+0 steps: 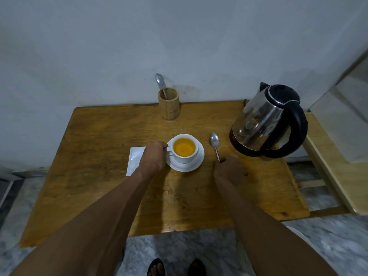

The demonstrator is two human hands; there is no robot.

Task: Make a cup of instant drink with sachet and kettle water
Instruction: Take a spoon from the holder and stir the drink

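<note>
On the wooden table [95, 156], at the left, a white sachet [134, 160] lies flat, partly under the left wrist. Whether it is torn open cannot be told.

The left hand [154, 156] reaches the handle side of the white cup [185, 149]; its fingers are closed at the handle, though the exact hold is hidden behind the knuckles. The cup sits on a white saucer [197, 163] near the table's middle and holds a clear amber drink, filled close to the rim.

Behind it, at the wall edge, a wooden holder [168, 105] stands upright with a spare spoon [160, 80] in it.

Right of the saucer, a teaspoon [214, 143] lies on the table, bowl away from the person. The right hand [229, 171] has its fingers pinched on the handle end.

At the far right the steel kettle [266, 120] stands upright, lid shut, well clear of the cup.

Judgement: water and powder appear to be in; the step in hand is either stirring or laying the spoon aside. If stirring, the left hand should brace the cup against the saucer, and the spoon should enter steeply and turn slowly, since the level is high and a spill is likely.
</note>
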